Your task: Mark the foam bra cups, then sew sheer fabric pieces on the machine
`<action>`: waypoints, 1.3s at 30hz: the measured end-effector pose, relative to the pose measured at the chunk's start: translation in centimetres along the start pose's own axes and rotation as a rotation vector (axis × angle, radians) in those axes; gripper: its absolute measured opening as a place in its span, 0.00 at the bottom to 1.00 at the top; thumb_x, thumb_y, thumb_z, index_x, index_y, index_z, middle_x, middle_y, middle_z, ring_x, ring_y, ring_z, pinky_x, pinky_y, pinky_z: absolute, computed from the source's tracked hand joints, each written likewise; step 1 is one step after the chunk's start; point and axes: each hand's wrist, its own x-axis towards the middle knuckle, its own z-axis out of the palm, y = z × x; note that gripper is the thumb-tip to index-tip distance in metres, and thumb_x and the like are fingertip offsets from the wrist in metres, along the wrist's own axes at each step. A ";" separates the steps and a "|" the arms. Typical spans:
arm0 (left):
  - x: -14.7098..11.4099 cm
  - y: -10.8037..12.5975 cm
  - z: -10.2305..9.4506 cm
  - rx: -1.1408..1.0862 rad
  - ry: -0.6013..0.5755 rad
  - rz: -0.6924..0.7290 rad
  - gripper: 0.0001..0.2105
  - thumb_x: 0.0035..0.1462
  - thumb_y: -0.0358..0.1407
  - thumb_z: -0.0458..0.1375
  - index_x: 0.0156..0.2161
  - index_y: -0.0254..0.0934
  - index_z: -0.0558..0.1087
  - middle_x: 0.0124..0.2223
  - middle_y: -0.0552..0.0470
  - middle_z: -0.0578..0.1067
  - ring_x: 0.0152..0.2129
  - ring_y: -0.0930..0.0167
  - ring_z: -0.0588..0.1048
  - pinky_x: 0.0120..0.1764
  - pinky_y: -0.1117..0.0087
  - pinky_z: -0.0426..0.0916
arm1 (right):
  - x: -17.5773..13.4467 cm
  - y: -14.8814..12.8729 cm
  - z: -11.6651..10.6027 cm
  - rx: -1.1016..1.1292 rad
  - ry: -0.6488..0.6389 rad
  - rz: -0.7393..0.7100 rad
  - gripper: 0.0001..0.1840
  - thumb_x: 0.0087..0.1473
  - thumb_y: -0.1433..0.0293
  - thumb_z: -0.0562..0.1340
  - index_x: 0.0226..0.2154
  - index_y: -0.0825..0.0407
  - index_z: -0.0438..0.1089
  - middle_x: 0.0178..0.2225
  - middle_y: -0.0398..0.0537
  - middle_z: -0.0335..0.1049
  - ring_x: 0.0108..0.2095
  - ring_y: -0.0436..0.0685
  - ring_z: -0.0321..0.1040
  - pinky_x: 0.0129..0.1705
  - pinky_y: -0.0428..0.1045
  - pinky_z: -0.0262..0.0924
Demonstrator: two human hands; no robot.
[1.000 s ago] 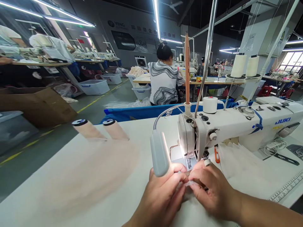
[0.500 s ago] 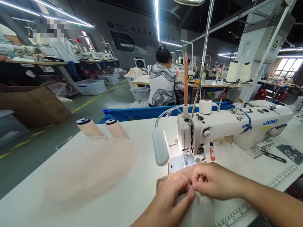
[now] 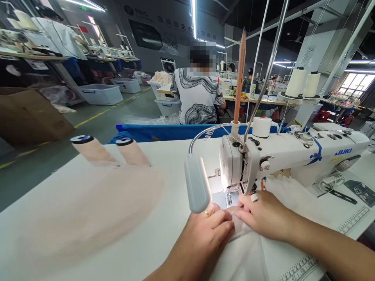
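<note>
Sheer pale fabric lies in front of the needle area of a white sewing machine and hangs toward me. My left hand has its fingers curled together on the fabric's edge, just below the lamp head. Right beside the presser foot, my right hand is closed on the same fabric, its fingertips partly hidden by the machine head. The two hands nearly meet. Behind the right hand, orange thread snips show only in part.
Sheer peach fabric spreads over the table's left side, with two thread cones at its far edge. A printed ruler runs along the right front. A pencil stands on the machine. A co-worker sits ahead.
Both hands have moved the fabric forward toward the presser foot. My right hand has gone up beside the needle area, covering most of the snips. The camera view has shifted slightly.
</note>
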 end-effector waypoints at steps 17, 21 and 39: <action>-1.6 -0.7 0.4 0.141 -0.106 -0.047 0.13 0.69 0.31 0.52 0.49 0.38 0.79 0.45 0.47 0.82 0.36 0.60 0.78 0.40 0.54 0.71 | -0.8 1.9 3.0 -0.140 0.109 -0.297 0.09 0.62 0.79 0.63 0.41 0.50 0.72 0.47 0.46 0.80 0.40 0.60 0.68 0.44 0.54 0.62; -0.4 -0.2 -0.8 0.199 -0.159 -0.003 0.13 0.67 0.29 0.55 0.51 0.35 0.79 0.46 0.46 0.84 0.38 0.59 0.81 0.40 0.56 0.73 | -0.6 1.8 2.8 -0.165 0.168 -0.288 0.09 0.63 0.78 0.62 0.41 0.49 0.74 0.45 0.46 0.80 0.41 0.61 0.68 0.43 0.53 0.63; -1.5 -0.6 1.3 0.199 -0.117 -0.127 0.14 0.66 0.31 0.54 0.52 0.40 0.77 0.48 0.44 0.81 0.37 0.58 0.79 0.40 0.53 0.71 | -0.4 2.1 2.6 -0.163 0.274 -0.279 0.13 0.61 0.79 0.60 0.43 0.51 0.77 0.40 0.53 0.78 0.40 0.62 0.71 0.41 0.52 0.67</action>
